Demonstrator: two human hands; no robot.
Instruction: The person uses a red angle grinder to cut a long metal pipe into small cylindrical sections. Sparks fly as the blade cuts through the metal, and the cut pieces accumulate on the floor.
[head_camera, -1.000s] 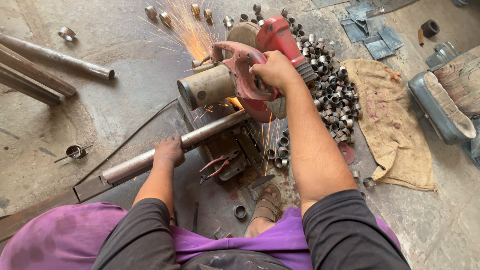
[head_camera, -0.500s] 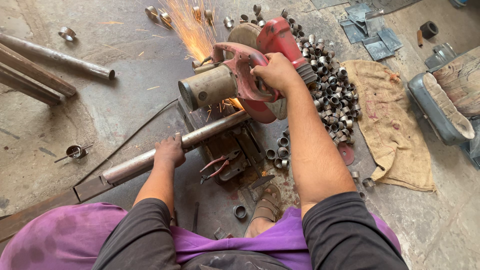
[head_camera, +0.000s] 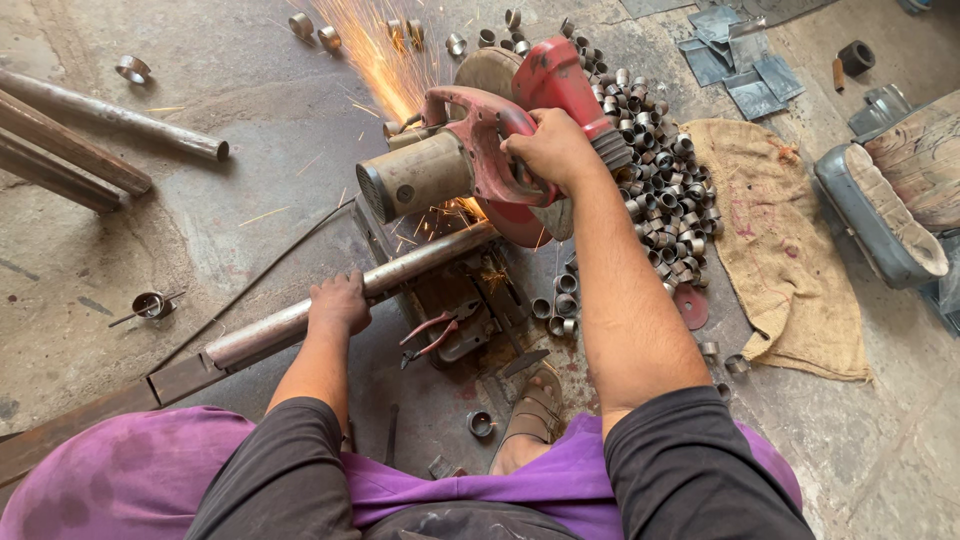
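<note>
From the head camera, looking down over purple-clad knees, the right hand (head_camera: 552, 148) has its fingers clamped around the red handle of a chop saw (head_camera: 470, 165), whose blade is down on a long steel pipe (head_camera: 350, 295) lying slantwise across the saw's base on the floor. Sparks (head_camera: 385, 55) spray up and away from the cut toward the top of the view. The left hand (head_camera: 338, 303) rests on top of the pipe, fingers curled over it and pressing it down, a little way left of the blade. Red-handled pliers (head_camera: 437, 333) lie on the saw base just beside the pipe. To the right of the saw sits a heap of short cut rings (head_camera: 665, 175), with a burlap sack (head_camera: 780, 240) beyond it. More pipes (head_camera: 100, 135) lie at the upper left, well apart. A sandalled foot (head_camera: 535, 410) is planted below the saw base.
</note>
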